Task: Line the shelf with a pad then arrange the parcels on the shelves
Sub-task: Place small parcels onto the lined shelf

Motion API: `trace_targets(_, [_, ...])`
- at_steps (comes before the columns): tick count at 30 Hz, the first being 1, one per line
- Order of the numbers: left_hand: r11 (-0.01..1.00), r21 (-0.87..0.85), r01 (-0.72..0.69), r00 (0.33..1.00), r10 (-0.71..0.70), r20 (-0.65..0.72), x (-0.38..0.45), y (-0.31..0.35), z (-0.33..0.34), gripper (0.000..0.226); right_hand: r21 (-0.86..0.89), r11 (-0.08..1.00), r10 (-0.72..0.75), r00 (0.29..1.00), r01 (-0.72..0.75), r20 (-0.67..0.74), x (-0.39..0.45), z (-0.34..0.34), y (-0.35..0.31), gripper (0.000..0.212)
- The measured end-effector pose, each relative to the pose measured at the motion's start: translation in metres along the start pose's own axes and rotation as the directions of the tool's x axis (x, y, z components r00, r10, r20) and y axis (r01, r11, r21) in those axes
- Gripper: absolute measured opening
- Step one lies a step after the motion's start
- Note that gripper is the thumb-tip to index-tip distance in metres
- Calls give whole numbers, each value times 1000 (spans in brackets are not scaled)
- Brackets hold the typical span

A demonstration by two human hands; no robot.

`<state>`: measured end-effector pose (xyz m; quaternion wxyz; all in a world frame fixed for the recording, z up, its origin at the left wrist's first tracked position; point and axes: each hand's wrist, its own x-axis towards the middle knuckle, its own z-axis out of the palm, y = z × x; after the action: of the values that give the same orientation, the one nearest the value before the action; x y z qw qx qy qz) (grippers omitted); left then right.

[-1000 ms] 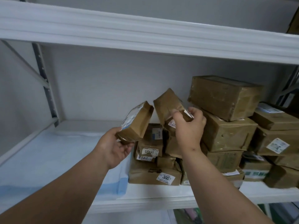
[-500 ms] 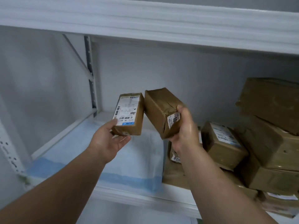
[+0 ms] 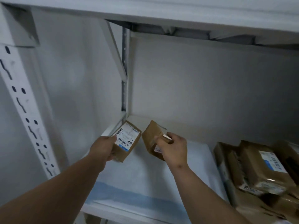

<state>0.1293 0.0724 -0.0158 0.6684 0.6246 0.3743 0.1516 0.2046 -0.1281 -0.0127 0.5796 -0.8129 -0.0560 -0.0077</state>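
A white pad with a blue front band [image 3: 145,180] lies on the white shelf [image 3: 123,212]. My left hand [image 3: 103,148] grips a small brown parcel with a white label [image 3: 127,140], held above the pad near the shelf's back left corner. Just to its right, my right hand [image 3: 174,148] grips a second small brown parcel [image 3: 152,138], tilted, also above the pad. A pile of brown taped parcels [image 3: 262,173] sits on the shelf at the right.
A perforated white upright [image 3: 24,109] stands at the front left and a rear post [image 3: 124,88] with a diagonal brace at the back corner. The upper shelf's underside [image 3: 178,15] runs overhead. Grey wall closes the back.
Both hands carried their parcels left, away from the pile, and toward the back left corner above the pad. The view swung left with them, pushing the pile to the right edge.
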Motion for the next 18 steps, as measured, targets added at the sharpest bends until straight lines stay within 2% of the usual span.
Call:
trace_targets(5, [984, 157, -89, 995, 96, -36, 26, 2, -12, 18, -125, 992, -19, 1000, 18, -9, 0, 32, -3, 68])
trace_targets(9, [960, 251, -127, 985, 152, -83, 41, -4, -9, 32, -186, 979, -80, 997, 80, 4, 1, 55, -3, 68])
trace_targets(13, [933, 344, -104, 986, 141, -84, 43, -9, -2, 38, -267, 958, -74, 991, 102, 111, 0, 68, 9, 58])
trace_targets(15, [874, 477, -91, 988, 139, -67, 45, -10, -1, 37, -288, 951, -65, 985, 109, 158, -1, 69, 14, 59])
trace_targets(18, [716, 692, -94, 986, 161, -32, 49, -8, -2, 29, -286, 955, -45, 988, 85, 145, 2, 66, 18, 66])
